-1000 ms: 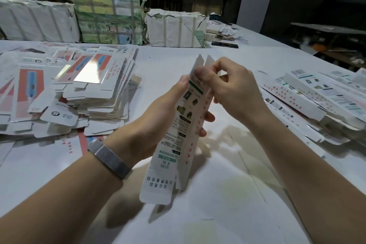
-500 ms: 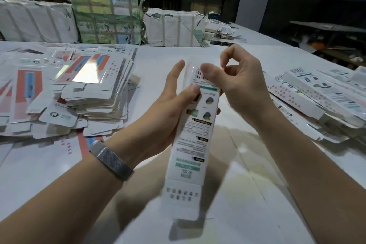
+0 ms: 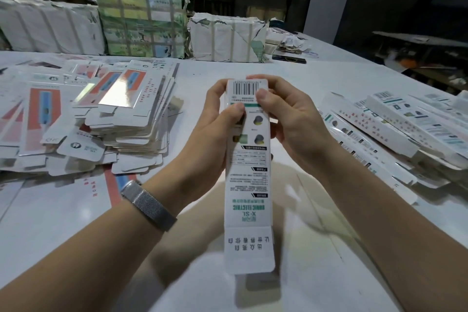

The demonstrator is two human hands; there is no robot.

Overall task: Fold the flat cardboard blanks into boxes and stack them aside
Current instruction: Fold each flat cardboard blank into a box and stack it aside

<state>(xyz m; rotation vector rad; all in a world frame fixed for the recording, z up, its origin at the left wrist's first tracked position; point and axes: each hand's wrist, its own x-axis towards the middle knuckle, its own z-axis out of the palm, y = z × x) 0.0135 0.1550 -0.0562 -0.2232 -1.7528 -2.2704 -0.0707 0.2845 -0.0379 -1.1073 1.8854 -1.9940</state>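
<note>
Head view: at frame centre a long white box (image 3: 248,175) stands upright above the table (image 3: 316,78), its lower flap open and blurred. The left hand (image 3: 215,129) grasps its left side, thumb on the printed face; the right hand (image 3: 293,119) grasps the upper right, thumb by the barcode. Fingers behind are hidden. Flat blanks (image 3: 121,114) pile at left; folded boxes (image 3: 395,121) lie at right, cut off by the edge. 3 wrapped bundles (image 3: 144,23) sit along the top.
</note>
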